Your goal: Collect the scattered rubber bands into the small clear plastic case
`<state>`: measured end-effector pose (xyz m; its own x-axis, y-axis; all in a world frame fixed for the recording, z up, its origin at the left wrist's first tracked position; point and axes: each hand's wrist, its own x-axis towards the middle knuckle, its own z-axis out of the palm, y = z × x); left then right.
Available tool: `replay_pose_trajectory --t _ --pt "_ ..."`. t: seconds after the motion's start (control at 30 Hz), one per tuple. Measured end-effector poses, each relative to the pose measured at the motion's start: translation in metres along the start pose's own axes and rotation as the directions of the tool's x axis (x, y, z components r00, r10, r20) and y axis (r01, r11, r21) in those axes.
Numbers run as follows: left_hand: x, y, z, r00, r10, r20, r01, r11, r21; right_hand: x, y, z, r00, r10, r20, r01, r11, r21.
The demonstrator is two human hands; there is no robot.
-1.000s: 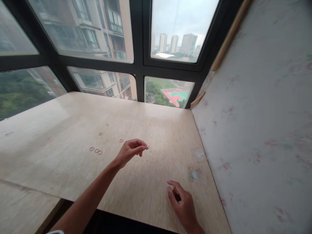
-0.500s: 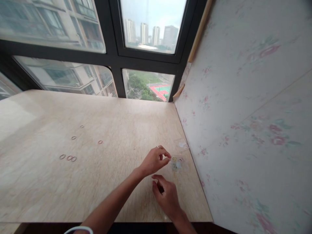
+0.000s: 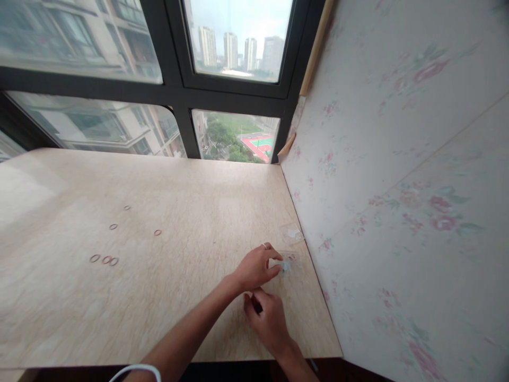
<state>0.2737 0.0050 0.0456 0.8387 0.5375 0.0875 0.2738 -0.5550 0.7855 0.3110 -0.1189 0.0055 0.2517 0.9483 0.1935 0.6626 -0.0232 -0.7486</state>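
Note:
My left hand (image 3: 258, 268), with a ring on one finger, reaches over a small clear plastic packet (image 3: 293, 268) holding several tiny coloured rings. Its thumb and index fingertips are apart at the packet's left side, over the contents, and partly hide them. Below it, close to the left wrist, my right hand (image 3: 268, 321) has its fingers curled in toward the thumb. Whatever may be between those fingers is hidden. A second clear packet (image 3: 293, 233) lies just beyond, near the wall.
Several thin bands lie spread on the left of the marbled counter (image 3: 178, 212), among them a reddish band (image 3: 158, 232) and a dark band (image 3: 94, 258). A flowered wall (image 3: 377, 212) borders the right side. Dark window frames (image 3: 234, 87) stand at the back.
My left hand has moved slightly right, so its fingertips now cover part of the packet's contents. My right hand has come closer under the left wrist. The view has shifted a little.

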Motion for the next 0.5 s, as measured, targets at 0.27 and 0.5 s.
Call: replay_pose_trajectory --t 0.27,0.5 --pt "-0.045 -0.032 -0.030 0.974 -0.072 -0.214 0.068 0.997 -0.026 -0.002 -0.004 -0.005 1.000 0.004 0.023 -0.005 0.998 0.057" --pt "-0.117 -0.067 -0.070 0.862 -0.138 -0.488 0.213 0.972 0.102 -0.005 0.004 -0.002 0.999 -0.042 -0.003 0.042 0.999 -0.030"
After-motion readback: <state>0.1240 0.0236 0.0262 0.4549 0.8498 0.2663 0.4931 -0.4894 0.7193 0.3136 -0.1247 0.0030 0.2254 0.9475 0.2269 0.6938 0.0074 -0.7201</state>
